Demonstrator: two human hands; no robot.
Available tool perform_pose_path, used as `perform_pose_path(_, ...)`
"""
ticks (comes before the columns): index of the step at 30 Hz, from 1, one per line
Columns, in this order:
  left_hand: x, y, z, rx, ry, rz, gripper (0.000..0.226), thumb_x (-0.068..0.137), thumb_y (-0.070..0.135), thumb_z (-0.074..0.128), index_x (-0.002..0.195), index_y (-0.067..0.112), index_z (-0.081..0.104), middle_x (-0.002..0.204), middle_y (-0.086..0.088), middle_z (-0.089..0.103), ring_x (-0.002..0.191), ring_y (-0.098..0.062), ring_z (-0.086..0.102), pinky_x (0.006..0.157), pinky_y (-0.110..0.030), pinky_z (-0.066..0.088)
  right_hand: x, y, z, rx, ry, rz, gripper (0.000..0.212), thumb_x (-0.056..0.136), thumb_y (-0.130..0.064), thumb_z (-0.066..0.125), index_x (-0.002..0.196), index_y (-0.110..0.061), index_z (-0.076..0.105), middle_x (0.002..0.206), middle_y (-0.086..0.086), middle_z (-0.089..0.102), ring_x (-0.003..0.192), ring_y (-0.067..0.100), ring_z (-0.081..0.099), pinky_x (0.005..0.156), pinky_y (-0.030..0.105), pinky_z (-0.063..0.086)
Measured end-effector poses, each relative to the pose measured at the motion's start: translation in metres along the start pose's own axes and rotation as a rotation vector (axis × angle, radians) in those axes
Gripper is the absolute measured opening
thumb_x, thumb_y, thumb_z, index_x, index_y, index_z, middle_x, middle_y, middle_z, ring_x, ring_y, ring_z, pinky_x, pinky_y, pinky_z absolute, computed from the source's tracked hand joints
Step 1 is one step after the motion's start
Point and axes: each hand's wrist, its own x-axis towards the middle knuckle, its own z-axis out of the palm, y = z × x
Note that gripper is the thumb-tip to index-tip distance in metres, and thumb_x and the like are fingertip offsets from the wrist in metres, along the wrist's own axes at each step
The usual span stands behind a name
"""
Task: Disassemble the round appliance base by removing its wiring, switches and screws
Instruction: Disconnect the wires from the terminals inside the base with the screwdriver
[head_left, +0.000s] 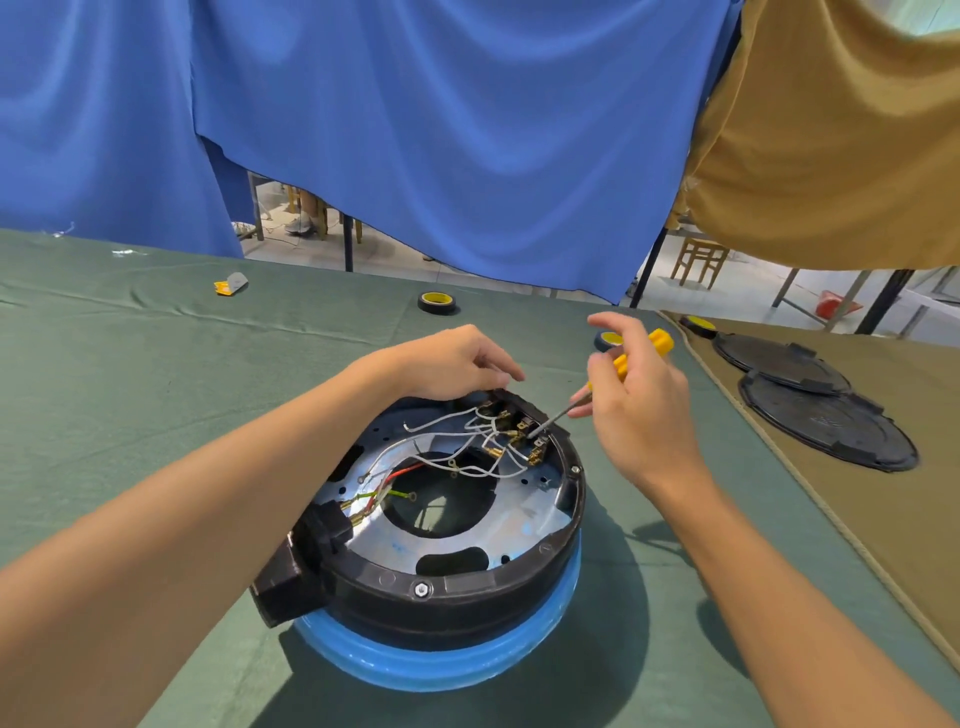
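Green cloth desk (156, 364): it carries the round appliance base (467, 587) near its middle, close in front of the person.
Appliance base: black ring above a blue lower band, open side up, with a bright metal plate and a large centre hole inside.
Black block (296, 561): juts from the base's near-left rim; a red wire (410, 470) and a green-yellow wire (389, 493) run from it over the plate.
White wires (447, 457): loose loops across the plate, leading to the far-right rim.
Switch terminals (514, 431): brass tabs in a row inside the far-right rim, with the white wires attached.
Hex screw (421, 590): seated in the near rim; another (575, 470) sits in the right rim.
Left grip (457, 364): lies on the far rim, fingers bent down over it; cannot tell whether it clasps the rim or only rests there.
Right grip (639, 400): closed round the yellow-handled screwdriver (661, 343), index finger raised off the handle.
Screwdriver: slants down to the left, its tip among the switch terminals.
Tape rolls: one (437, 301) on the far desk, one (608, 340) partly behind the right grip, one (698, 325) at the edge of the tan cloth.
Tan cloth (883, 519): to the right, bearing two overlapping black round lids (826, 426).
Small yellow-grey item (231, 285): far left on the desk.
Backdrop: blue curtain (467, 130) and tan curtain (831, 130) hang beyond the desk.
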Motion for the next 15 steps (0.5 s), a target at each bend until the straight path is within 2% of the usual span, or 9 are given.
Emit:
perform_pose_path(2,-0.008,0.006,-0.002,0.136,0.022,-0.075,0.035,0.103,0.029,0.046,0.134,0.02,0.058,0.107,0.011,0.072,0.102,-0.01,0.064,0.097,-0.026,0.044,0.0,0.001,-0.005,-0.028,-0.072,-0.001,0.047,0.096,-0.016,0.048,0.138,-0.033,0.038,0.067,0.008,0.053,0.072,0.017,0.059,0.076,0.048,0.052)
perform_pose_path(4,-0.018,0.011,0.0,0.263,0.027,-0.196,0.046,0.101,0.047,0.041,0.136,0.021,0.054,0.131,-0.004,0.061,0.12,-0.026,0.056,0.105,-0.042,0.041,0.0,0.0,-0.011,-0.044,-0.083,-0.005,0.067,0.092,-0.021,0.061,0.142,-0.045,0.024,0.06,0.008,0.048,0.069,0.014,0.054,0.068,0.033,0.047)
perform_pose_path(6,-0.033,0.018,0.008,0.345,0.049,-0.315,0.062,0.092,0.07,0.035,0.126,0.022,0.055,0.127,-0.006,0.058,0.12,-0.032,0.051,0.101,-0.051,0.04,0.0,-0.001,-0.015,-0.055,-0.056,0.021,0.077,0.083,-0.028,0.074,0.139,-0.046,0.024,0.064,0.005,0.05,0.071,0.011,0.052,0.065,0.026,0.039)
perform_pose_path(8,-0.045,0.027,0.019,0.372,0.046,-0.383,0.081,0.078,0.087,0.028,0.122,0.024,0.053,0.128,-0.007,0.053,0.125,-0.035,0.044,0.1,-0.057,0.034,0.0,-0.003,-0.02,-0.114,-0.017,0.055,0.066,0.073,-0.036,0.082,0.124,-0.035,0.04,0.073,-0.003,0.05,0.077,0.009,0.048,0.064,0.023,0.035)
perform_pose_path(10,-0.051,0.033,0.031,0.363,0.027,-0.397,0.098,0.069,0.094,0.026,0.14,0.028,0.04,0.147,-0.007,0.039,0.138,-0.037,0.029,0.105,-0.062,0.024,-0.001,-0.008,-0.024,-0.201,-0.023,0.082,0.048,0.067,-0.043,0.085,0.096,-0.024,0.051,0.077,-0.006,0.055,0.079,0.014,0.054,0.06,0.026,0.043)
perform_pose_path(12,-0.055,0.033,0.041,0.366,0.03,-0.396,0.103,0.069,0.093,0.03,0.151,0.031,0.022,0.16,-0.008,0.019,0.147,-0.038,0.011,0.111,-0.066,0.009,-0.004,-0.01,-0.031,-0.264,-0.078,0.077,0.043,0.063,-0.042,0.087,0.079,-0.019,0.053,0.073,-0.001,0.062,0.071,0.02,0.062,0.06,0.036,0.053)
perform_pose_path(14,-0.058,0.026,0.049,0.418,0.04,-0.381,0.102,0.073,0.09,0.034,0.154,0.033,0.007,0.164,-0.006,0.0,0.149,-0.036,-0.006,0.112,-0.066,-0.003,-0.007,-0.017,-0.038,-0.308,-0.148,0.056,0.042,0.063,-0.037,0.088,0.072,-0.02,0.051,0.067,0.002,0.062,0.056,0.014,0.064,0.054,0.034,0.054)
perform_pose_path(15,-0.059,0.022,0.053,0.468,0.032,-0.366,0.101,0.075,0.088,0.034,0.154,0.035,0.0,0.164,-0.005,-0.007,0.149,-0.035,-0.011,0.113,-0.065,-0.006,-0.007,-0.02,-0.042,-0.353,-0.194,0.047,0.042,0.064,-0.037,0.088,0.07,-0.021,0.05,0.068,0.003,0.061,0.057,0.015,0.063,0.052,0.033,0.051)
